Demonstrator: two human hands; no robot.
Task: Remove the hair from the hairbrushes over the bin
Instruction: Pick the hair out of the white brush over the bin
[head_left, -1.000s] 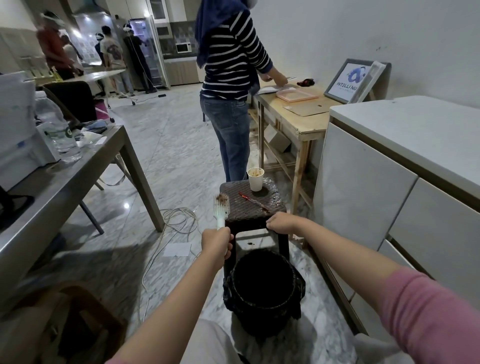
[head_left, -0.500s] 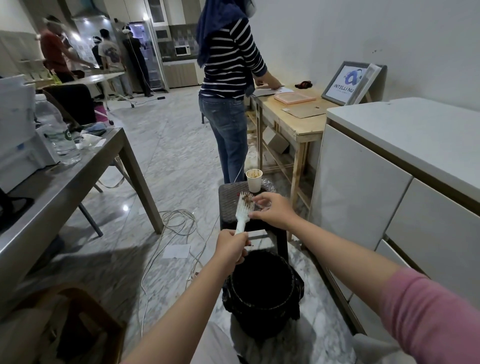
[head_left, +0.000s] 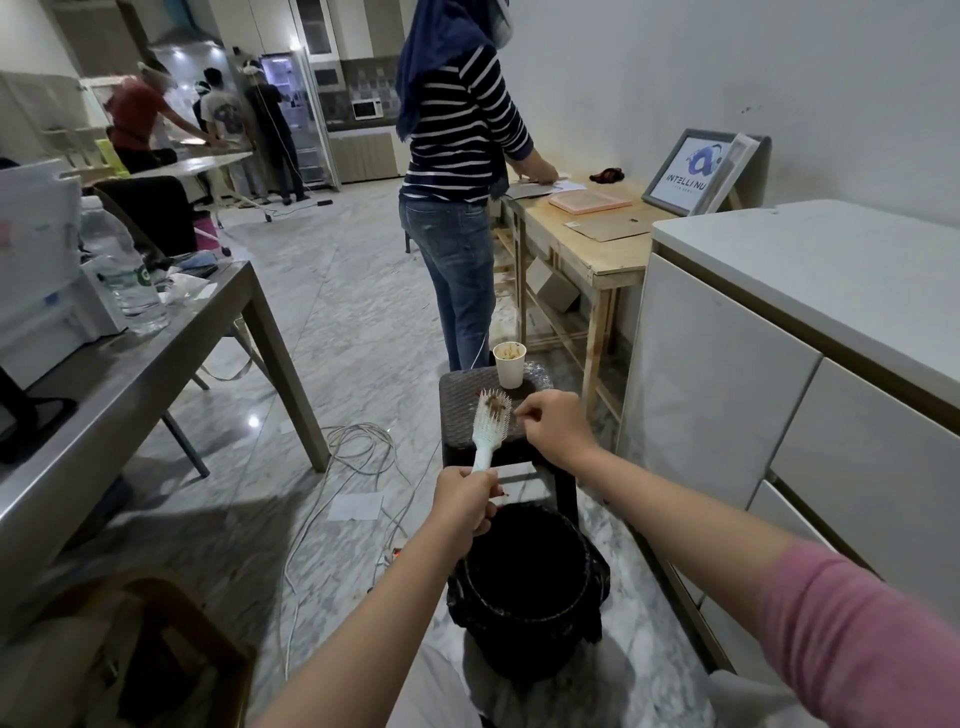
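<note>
My left hand (head_left: 464, 501) grips the handle of a white hairbrush (head_left: 488, 422), held upright with its bristles facing me. A clump of brown hair (head_left: 496, 405) sits in the upper bristles. My right hand (head_left: 556, 428) is just right of the brush head, fingertips pinched together on a thin dark pick or strand whose tip reaches toward the hair; I cannot tell which. The black bin (head_left: 525, 587), lined with a dark bag, stands on the floor below and in front of my hands.
A dark woven stool (head_left: 460, 400) behind the bin carries a white paper cup (head_left: 510, 364). A person in a striped top (head_left: 460, 156) stands beyond it at a wooden table (head_left: 597, 244). White cabinets (head_left: 727, 405) line the right; a metal table (head_left: 130, 374) the left. Cables (head_left: 358, 452) lie on the floor.
My left hand brought the brush from the left to above the stool front. My right hand rose off the stool edge to the brush head and now pinches beside the hair.
</note>
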